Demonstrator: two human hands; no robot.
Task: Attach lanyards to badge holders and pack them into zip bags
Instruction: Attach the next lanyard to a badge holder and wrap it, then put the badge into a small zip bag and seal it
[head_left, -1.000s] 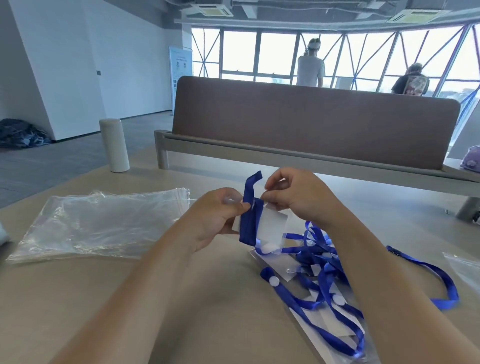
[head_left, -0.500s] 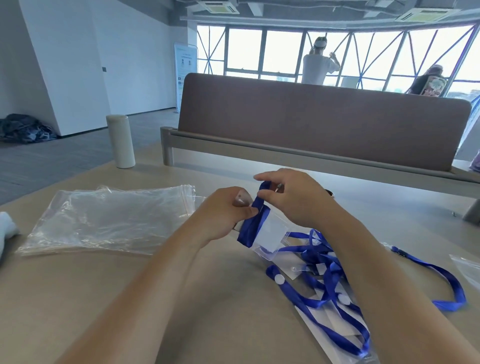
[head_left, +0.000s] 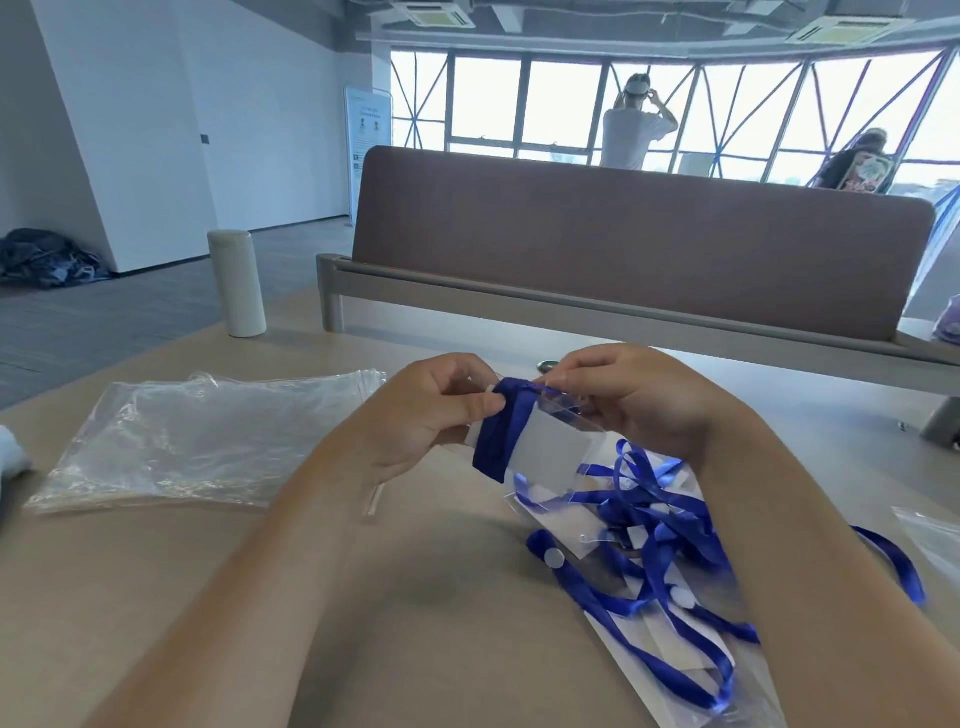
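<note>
A clear badge holder (head_left: 553, 452) with a white card is held above the table between both hands. A folded blue lanyard (head_left: 503, 434) lies wrapped across its left end. My left hand (head_left: 431, 415) pinches the lanyard bundle against the holder with thumb and fingers. My right hand (head_left: 639, 400) pinches the holder's upper right edge. Below and to the right, a heap of loose blue lanyards (head_left: 660, 525) lies tangled over more badge holders (head_left: 670, 654). A stack of clear zip bags (head_left: 208, 441) lies flat at the left.
A white cylindrical bottle (head_left: 237, 283) stands at the table's far left. A brown desk divider (head_left: 623, 249) on a grey rail runs along the back. Another zip bag's corner (head_left: 935, 540) shows at the right edge. Two people stand far off by the windows.
The upright lanyard end has been folded down and wrapped around the holder. Both hands with the holder have turned it flatter and lower, and the camera has come closer.
</note>
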